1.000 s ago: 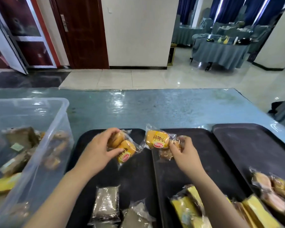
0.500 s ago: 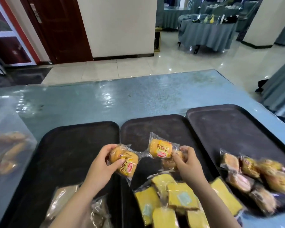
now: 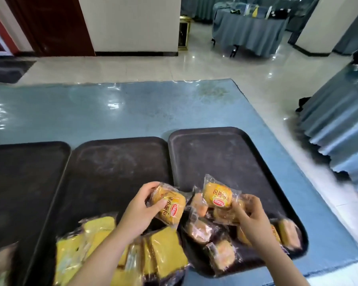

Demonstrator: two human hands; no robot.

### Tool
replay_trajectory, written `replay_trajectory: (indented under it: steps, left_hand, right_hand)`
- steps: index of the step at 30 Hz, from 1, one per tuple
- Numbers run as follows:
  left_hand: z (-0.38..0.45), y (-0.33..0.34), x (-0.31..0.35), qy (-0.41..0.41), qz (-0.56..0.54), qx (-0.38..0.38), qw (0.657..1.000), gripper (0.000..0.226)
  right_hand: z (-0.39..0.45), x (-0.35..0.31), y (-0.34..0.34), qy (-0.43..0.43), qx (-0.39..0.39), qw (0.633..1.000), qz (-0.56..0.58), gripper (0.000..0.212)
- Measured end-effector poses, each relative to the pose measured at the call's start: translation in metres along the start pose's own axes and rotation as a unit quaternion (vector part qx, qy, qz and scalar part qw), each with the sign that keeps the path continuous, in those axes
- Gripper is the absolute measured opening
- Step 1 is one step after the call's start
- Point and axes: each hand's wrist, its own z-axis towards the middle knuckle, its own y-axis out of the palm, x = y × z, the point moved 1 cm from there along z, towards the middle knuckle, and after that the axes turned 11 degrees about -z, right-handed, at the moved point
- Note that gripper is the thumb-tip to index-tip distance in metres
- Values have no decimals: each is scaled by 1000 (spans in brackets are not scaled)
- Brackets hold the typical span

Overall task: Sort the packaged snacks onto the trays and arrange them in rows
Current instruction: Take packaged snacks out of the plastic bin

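Observation:
Three dark trays lie side by side on the blue table: a left tray (image 3: pixel 25 172), a middle tray (image 3: pixel 116 162) and a right tray (image 3: pixel 225 153). My left hand (image 3: pixel 139 211) grips wrapped orange bread rolls (image 3: pixel 170 203) over the seam between the middle and right trays. My right hand (image 3: pixel 254 221) pinches another wrapped bread roll (image 3: pixel 217 195), with a second pack under it, above the right tray. Several similar bread packs (image 3: pixel 201 230) lie on the right tray's near half. Yellow cake packs (image 3: pixel 165 252) lie on the middle tray's near end.
The blue table (image 3: pixel 112 112) stretches beyond the trays. Its right edge drops to a tiled floor (image 3: pixel 267 79). A cloth-draped table (image 3: pixel 339 124) stands to the right, and another one stands far back.
The view has swung right, so the plastic bin has left the frame. Both hands have carried their bread packs rightward, from the left and middle trays to the right tray.

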Motion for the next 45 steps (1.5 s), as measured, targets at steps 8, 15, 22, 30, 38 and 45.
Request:
replay_trajectory:
  steps: [8,15,22,30,38,45]
  left_hand:
    - [24,119,2,-19,56,-134,989,46]
    - [17,180,-3,41,243,-191,950,77]
    - [19,194,-20,57,374,-110,919,109]
    - [19,184,-27,114,449,-52,885,105]
    - [21,138,-16,134,410,-52,901,69]
    - [8,35,-14,161,430,1,889,55]
  right_hand:
    - [49,95,-77,103,140,984,-25,38]
    - [66,120,-80,118,157,977,-85,70]
    - [76,117,-67,34,173,959,-222,64]
    - [70,122,-70,18,116,945,-307,78]
    - [50,63,-59,-84,134,940,-301,79]
    - [13,-19,1,-195,64,935,-288,76]
